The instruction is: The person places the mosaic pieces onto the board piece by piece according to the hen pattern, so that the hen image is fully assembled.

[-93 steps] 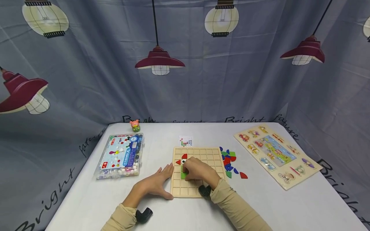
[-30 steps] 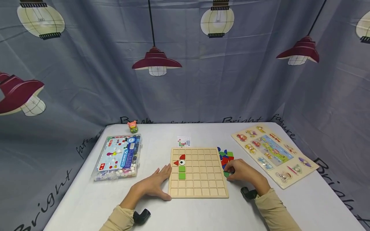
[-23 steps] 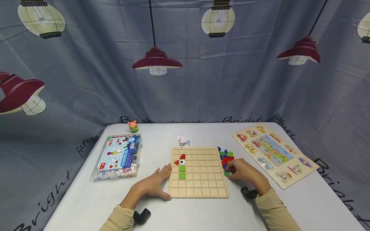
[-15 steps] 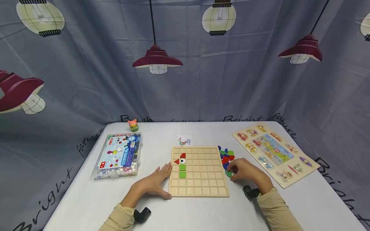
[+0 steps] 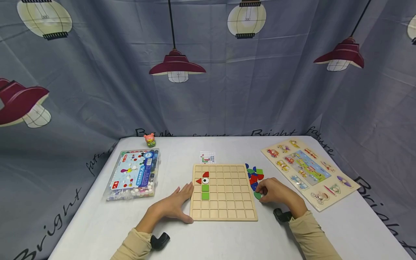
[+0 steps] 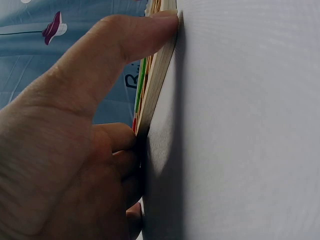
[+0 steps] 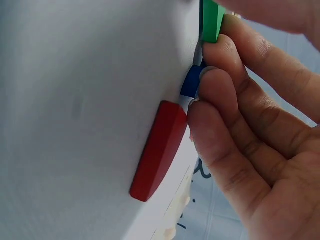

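My left hand [image 5: 175, 206] lies with fingers extended along the left edge of a wooden grid board [image 5: 230, 209], its thumb at the lower corner. On the board sit a red quarter-round piece [image 5: 206, 174], a red triangle [image 5: 198, 181], a white eye piece [image 5: 205, 180] and two green squares [image 5: 205, 195]. Right of the board, my right hand [image 5: 276, 191] pinches a green piece [image 7: 212, 22] between thumb and fingers at table level. In the right wrist view, a blue piece [image 7: 191, 81] and a red piece [image 7: 159, 152] lie beside the fingertips.
Loose red, blue and green pieces [image 5: 254, 177] lie along the board's right edge. A small pattern card [image 5: 207, 157] sits behind the board. A clear bead case [image 5: 133, 175] stands left, with a toy figure [image 5: 150, 140] behind it; a picture puzzle [image 5: 325, 195] lies right.
My right hand has left the board for the loose pieces on the right, uncovering two green squares. Lately it shifted slightly right with the green piece. The left hand stays at the board's edge.
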`<state>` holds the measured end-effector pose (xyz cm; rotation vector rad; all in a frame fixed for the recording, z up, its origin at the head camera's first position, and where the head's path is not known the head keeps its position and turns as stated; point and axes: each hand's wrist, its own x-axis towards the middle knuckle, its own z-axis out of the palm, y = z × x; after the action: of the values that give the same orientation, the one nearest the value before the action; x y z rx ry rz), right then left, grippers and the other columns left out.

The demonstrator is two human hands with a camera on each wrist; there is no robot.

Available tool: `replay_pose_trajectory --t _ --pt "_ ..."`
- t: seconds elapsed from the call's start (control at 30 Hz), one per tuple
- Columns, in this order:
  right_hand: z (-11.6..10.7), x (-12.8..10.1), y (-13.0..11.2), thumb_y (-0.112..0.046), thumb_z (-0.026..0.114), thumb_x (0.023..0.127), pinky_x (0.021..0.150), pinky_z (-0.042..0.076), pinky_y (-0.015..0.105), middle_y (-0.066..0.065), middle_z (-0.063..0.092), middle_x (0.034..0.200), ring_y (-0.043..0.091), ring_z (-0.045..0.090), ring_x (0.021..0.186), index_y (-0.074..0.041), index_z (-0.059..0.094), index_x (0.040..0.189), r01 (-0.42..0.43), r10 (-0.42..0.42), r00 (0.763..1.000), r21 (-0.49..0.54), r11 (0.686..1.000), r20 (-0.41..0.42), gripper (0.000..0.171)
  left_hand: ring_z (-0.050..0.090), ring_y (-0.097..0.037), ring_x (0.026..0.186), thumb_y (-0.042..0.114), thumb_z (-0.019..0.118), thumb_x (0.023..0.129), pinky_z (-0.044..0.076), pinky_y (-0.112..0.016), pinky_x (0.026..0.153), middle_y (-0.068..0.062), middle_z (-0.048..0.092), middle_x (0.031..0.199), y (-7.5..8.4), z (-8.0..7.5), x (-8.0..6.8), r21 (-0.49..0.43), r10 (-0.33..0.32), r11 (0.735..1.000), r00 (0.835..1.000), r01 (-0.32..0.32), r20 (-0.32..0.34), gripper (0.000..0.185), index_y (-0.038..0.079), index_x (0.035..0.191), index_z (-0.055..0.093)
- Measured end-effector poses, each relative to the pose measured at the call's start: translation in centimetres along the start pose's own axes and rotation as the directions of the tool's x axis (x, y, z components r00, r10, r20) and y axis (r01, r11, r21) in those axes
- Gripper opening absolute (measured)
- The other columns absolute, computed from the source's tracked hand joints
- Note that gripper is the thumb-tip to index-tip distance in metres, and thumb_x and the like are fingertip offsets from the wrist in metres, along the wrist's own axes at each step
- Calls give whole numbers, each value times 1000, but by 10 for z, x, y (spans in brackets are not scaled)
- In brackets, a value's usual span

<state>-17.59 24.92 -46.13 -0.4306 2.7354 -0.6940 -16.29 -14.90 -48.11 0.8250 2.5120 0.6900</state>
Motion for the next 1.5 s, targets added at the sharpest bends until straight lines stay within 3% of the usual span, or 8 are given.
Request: replay_pose_trajectory --t 0.47,0.6,0.77,1.23,1.5 --pt "-4 -1 -3 -6 83 68 65 51 22 -2 65 81 13 54 74 -10 73 89 -26 27 999 7 1000 -37 23 6 -29 153 46 83 68 6 -49 126 -15 6 164 1 0 0 11 -12 1000 1000 12 2 119 -2 154 15" --pt "-5 1 -8 -5 81 69 66 51 23 -2 66 82 13 54 74 -9 73 90 -12 13 999 24 1000 -43 22 7 -31 153 45 84 67 6 -50 125 -17 7 164 2 0 -1 0 -10 1000 1000 10 -1 120 -3 153 15" --pt "-3 4 -18 -4 78 70 62 50 20 -1 67 82 12 57 73 -5 73 90 74 -72 996 34 997 -59 21 7 -31 153 45 83 67 6 -51 125 -18 8 164 2 0 -2 3 -10 1000 1000 10 5 119 -3 154 16" --pt "14 24 -92 -8 78 73 64 51 20 -6 68 83 9 57 75 -10 74 89 252 -254 967 -53 966 -33 16 6 -30 153 47 82 68 6 -50 125 -16 7 164 2 -1 0 19 -9 1000 1000 9 -1 119 -2 154 15" --pt "33 36 -124 -10 80 73 68 52 20 -4 69 86 9 56 75 -10 75 90 274 -274 962 -66 959 16 18 6 -30 153 46 82 68 6 -50 125 -17 8 164 1 -1 -1 13 -13 1000 1000 13 8 119 -2 154 15"
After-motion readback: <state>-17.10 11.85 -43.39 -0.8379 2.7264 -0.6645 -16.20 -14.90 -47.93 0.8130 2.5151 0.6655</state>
